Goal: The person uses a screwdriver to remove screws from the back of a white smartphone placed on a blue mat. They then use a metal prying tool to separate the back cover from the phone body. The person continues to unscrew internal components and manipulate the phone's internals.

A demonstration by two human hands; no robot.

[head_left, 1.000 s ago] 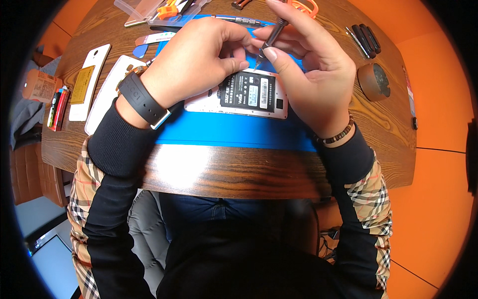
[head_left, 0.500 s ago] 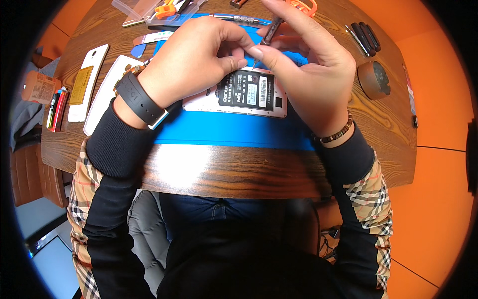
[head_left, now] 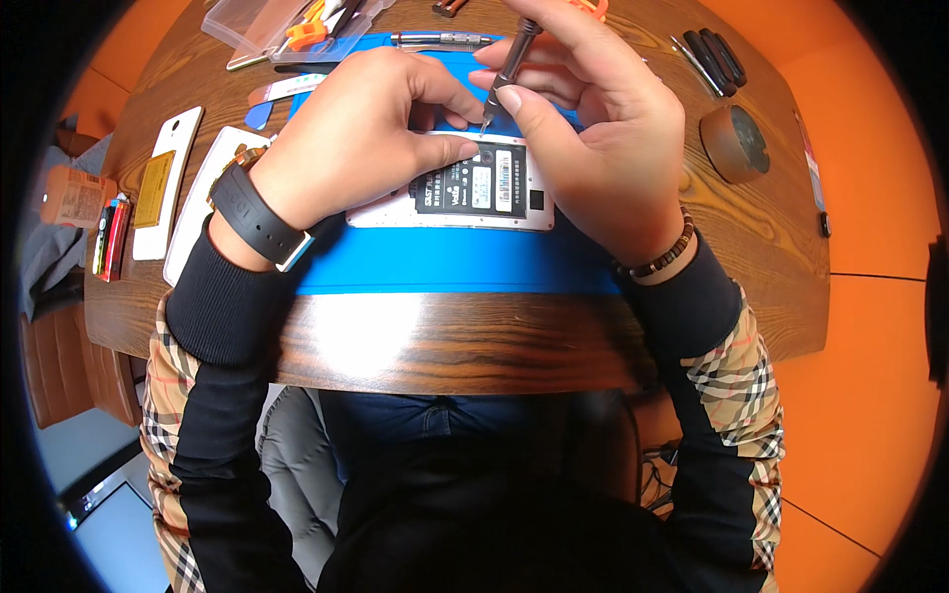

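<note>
An opened phone (head_left: 386, 213) lies on the blue mat (head_left: 445, 259), its inner side up, with a black battery (head_left: 450, 203) showing. My left hand (head_left: 361, 133) holds it by the far edge: the thumb rests on the phone near the battery and the bent fingers are beyond the edge. Between thumb and fingers, my right hand (head_left: 623, 128) grips a dark precision screwdriver (head_left: 509, 69). The screwdriver slants down, its thin tip at the phone's far edge, close to my left fingers. Whether the tip sits in a screw is too small to tell.
Left of the mat are a white phone back (head_left: 198, 203), another white phone (head_left: 178, 148) and lighters (head_left: 117, 237). A clear plastic box (head_left: 259, 30) with tools and a silver pen-like tool (head_left: 440, 40) lie at the back. On the right are black-handled tools (head_left: 714, 61) and a round brown container (head_left: 733, 143).
My left thumb has come down from beside the screwdriver tip onto the phone. The screwdriver shows more fully and stays at the far edge. The whole view has shifted slightly.
</note>
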